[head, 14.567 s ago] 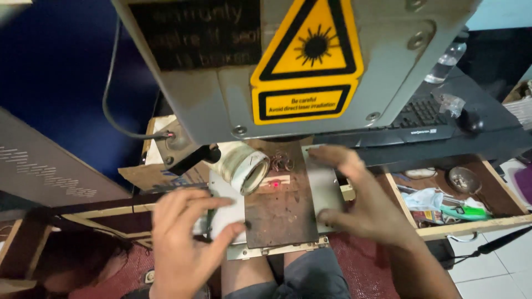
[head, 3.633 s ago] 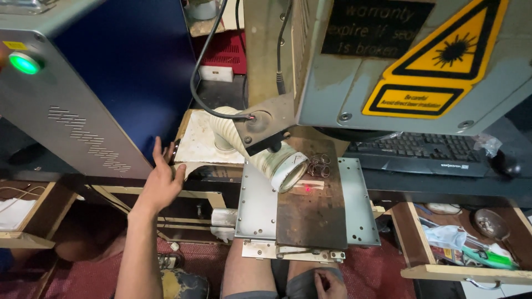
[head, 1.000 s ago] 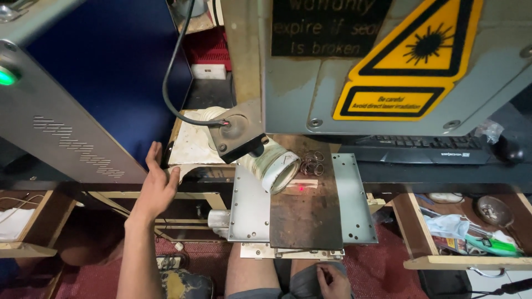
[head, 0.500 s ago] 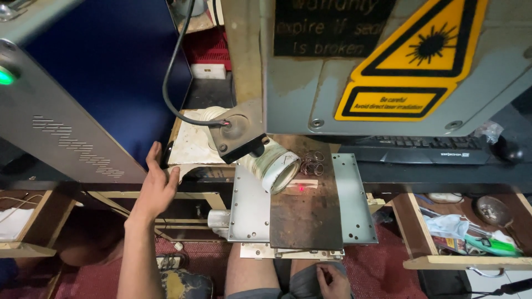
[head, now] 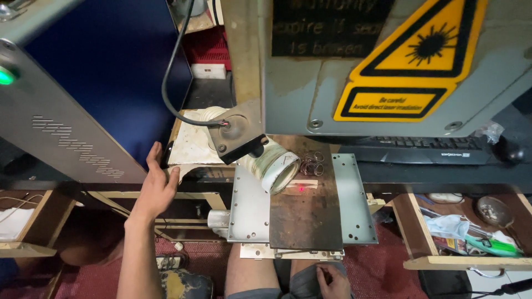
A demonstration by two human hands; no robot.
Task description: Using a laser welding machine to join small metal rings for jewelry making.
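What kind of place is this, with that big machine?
Probably a small laser-marking workshop: a grey machine head with a yellow laser warning sign hangs over a metal work plate showing a red dot, a keyboard behind.

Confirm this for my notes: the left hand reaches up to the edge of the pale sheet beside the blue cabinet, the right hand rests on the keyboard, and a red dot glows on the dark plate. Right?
Not quite. In the head view the right hand rests low on the person's lap, far from the keyboard. The left hand does reach the pale sheet by the blue cabinet, and the red dot glows on the dark plate.
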